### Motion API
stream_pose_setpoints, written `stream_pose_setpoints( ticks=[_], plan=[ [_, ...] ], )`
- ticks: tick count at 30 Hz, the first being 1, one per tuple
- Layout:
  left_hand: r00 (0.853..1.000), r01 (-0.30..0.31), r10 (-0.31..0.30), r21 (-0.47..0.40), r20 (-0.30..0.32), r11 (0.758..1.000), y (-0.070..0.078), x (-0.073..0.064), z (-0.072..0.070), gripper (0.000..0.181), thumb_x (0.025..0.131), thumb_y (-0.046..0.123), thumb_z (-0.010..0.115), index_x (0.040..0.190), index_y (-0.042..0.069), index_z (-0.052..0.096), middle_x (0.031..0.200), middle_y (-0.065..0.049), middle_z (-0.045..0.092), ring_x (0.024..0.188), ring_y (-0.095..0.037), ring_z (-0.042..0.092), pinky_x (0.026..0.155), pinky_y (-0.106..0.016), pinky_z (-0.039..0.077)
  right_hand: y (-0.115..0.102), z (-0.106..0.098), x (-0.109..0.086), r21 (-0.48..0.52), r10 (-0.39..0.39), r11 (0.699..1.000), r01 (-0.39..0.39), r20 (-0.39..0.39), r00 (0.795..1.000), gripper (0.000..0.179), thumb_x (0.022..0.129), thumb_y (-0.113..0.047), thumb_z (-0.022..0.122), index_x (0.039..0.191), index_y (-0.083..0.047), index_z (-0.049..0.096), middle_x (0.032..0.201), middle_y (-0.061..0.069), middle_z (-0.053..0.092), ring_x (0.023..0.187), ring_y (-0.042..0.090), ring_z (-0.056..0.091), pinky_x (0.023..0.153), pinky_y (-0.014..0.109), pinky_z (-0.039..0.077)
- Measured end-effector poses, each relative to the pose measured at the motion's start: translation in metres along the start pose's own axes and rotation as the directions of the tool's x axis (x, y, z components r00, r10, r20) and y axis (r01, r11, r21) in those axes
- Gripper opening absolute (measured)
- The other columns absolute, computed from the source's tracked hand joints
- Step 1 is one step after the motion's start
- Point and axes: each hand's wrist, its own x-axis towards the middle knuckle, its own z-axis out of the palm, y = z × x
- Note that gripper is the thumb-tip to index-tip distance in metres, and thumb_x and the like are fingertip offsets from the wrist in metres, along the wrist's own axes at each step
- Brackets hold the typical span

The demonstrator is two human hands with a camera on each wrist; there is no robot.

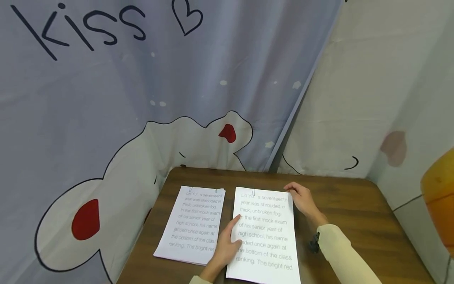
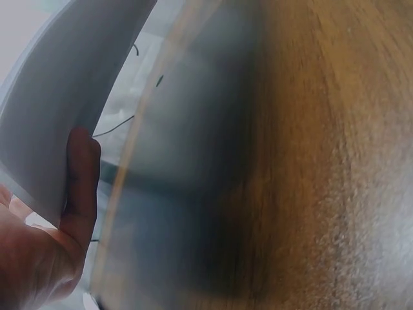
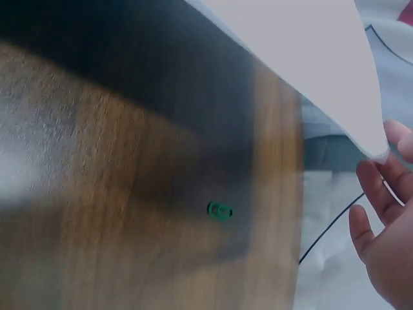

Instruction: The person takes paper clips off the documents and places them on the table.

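Note:
A stack of printed sheets [image 1: 264, 236] is tilted up off the wooden table, with a paper clip [image 1: 253, 193] on its top edge. My left hand [image 1: 224, 246] grips its left edge, and the left wrist view shows a finger against the underside. At the upper right corner, my right hand [image 1: 304, 200] pinches the paper between thumb and fingers, as the right wrist view shows. A green paper clip [image 3: 220, 210] lies on the table below that corner.
Left of the held sheets lies a second printed stack [image 1: 193, 225] with two clips at its top. Beneath everything is a brown wooden table [image 1: 340, 213]. A patterned curtain [image 1: 213, 90] hangs behind its far edge.

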Motion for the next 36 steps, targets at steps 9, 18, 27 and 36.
stream_pose_setpoints(
  ticks=[9,18,27,36],
  plan=[
    [1.000,-0.006,0.006,-0.006,0.022,1.000,0.001,-0.004,0.000,0.092,0.079,-0.016,0.062,0.162,0.018,0.043,0.168,-0.017,0.040,0.152,-0.043,0.041,0.123,-0.058,0.035,-0.012,0.017,0.003,-0.164,-0.166,0.973,0.165,0.004,0.986,0.013,0.100,-0.011,0.067,0.109,-0.006,0.076,0.104,0.009,0.076,0.100,0.031,0.063,0.095,0.052,0.041],
    [0.998,-0.046,0.046,-0.016,0.033,0.999,0.008,-0.001,0.000,0.093,0.078,-0.018,0.061,0.162,0.018,0.043,0.167,-0.016,0.042,0.152,-0.040,0.042,0.124,-0.057,0.036,-0.029,0.032,0.008,-0.212,-0.200,0.953,0.214,0.085,0.976,0.018,0.098,-0.024,0.075,0.111,-0.011,0.076,0.109,0.002,0.078,0.107,0.024,0.061,0.099,0.047,0.030],
    [0.998,-0.054,0.055,-0.053,0.030,0.997,0.015,-0.001,0.003,0.092,0.078,-0.017,0.062,0.162,0.017,0.043,0.168,-0.016,0.041,0.154,-0.041,0.040,0.125,-0.057,0.033,-0.043,0.048,0.012,-0.242,-0.189,0.945,0.219,0.138,0.972,0.024,0.097,-0.031,0.077,0.116,-0.017,0.076,0.113,0.000,0.078,0.108,0.022,0.061,0.095,0.045,0.031],
    [0.998,-0.046,0.047,-0.041,0.038,0.998,0.009,-0.003,0.007,0.093,0.078,-0.017,0.061,0.162,0.017,0.043,0.166,-0.017,0.043,0.151,-0.040,0.044,0.124,-0.057,0.036,-0.050,0.057,0.011,-0.239,-0.207,0.940,0.242,0.161,0.965,0.031,0.096,-0.034,0.078,0.119,-0.013,0.076,0.114,0.003,0.078,0.105,0.023,0.062,0.095,0.046,0.033]
  ],
)
